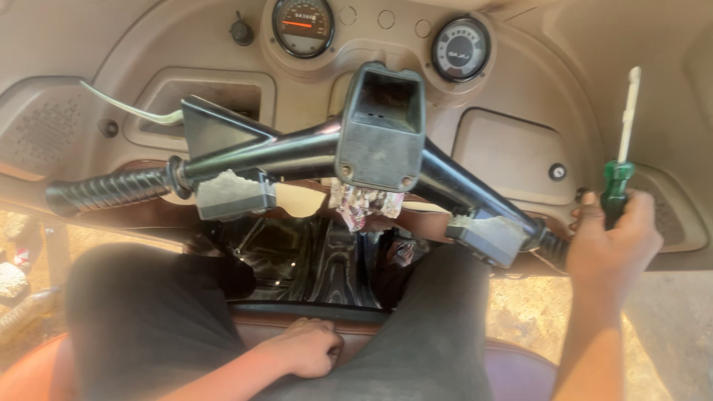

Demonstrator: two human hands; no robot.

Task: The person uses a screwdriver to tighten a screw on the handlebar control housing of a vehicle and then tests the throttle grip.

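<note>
At handlebar's right end | right hand (613, 249) fingers wrapped around green-handled, white-tipped screwdriver (620, 160), upright | left hand (308, 347) fisted, empty

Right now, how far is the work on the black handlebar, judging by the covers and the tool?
Done: the black handlebar housings are open. In hand: the right hand holds a green-handled screwdriver upright, off any screw; the left hand rests on the brown seat. Left: housings uncovered.

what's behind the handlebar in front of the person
Behind the handlebar is a beige dashboard with two round gauges, one left, one right. The centre housing covers the dashboard's middle.
</note>
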